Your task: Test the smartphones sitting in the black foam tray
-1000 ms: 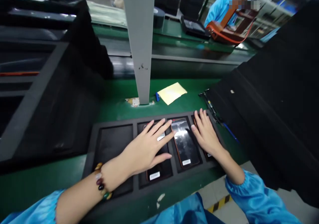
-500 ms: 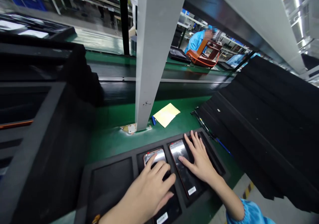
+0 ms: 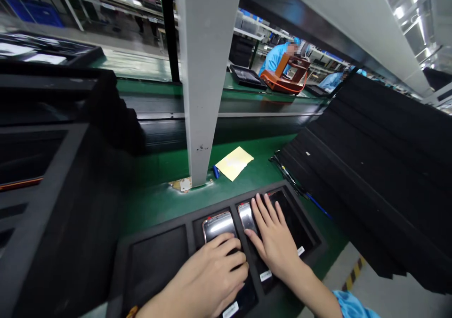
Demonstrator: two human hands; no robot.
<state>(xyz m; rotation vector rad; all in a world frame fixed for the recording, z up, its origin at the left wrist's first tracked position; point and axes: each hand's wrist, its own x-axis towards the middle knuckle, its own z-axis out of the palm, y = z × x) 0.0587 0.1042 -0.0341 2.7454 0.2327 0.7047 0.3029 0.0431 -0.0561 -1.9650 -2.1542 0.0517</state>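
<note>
A black foam tray (image 3: 151,230) with several compartments lies on the green bench. In a middle compartment is a smartphone (image 3: 219,224) with a glossy screen, a red tab at its top and a white label below. My left hand (image 3: 215,271) lies over it, fingers curled together; what they hold, if anything, is hidden. My right hand (image 3: 277,240) rests flat and spread across a second smartphone (image 3: 246,216) in the compartment to the right, covering much of its screen. A third phone (image 3: 294,219) sits in the rightmost compartment, partly behind that hand.
A grey post (image 3: 203,92) rises behind the tray. Beside it lie yellow paper (image 3: 234,163) and a small blue object (image 3: 215,171). Black foam trays are stacked at left (image 3: 81,205) and right (image 3: 370,181). Pens (image 3: 318,206) lie near the right stack. A co-worker (image 3: 277,59) sits beyond.
My left hand's index finger has drawn down from the phone's top and curled in. My right hand has shifted left and slightly down, uncovering the third phone. The view has shifted slightly.
</note>
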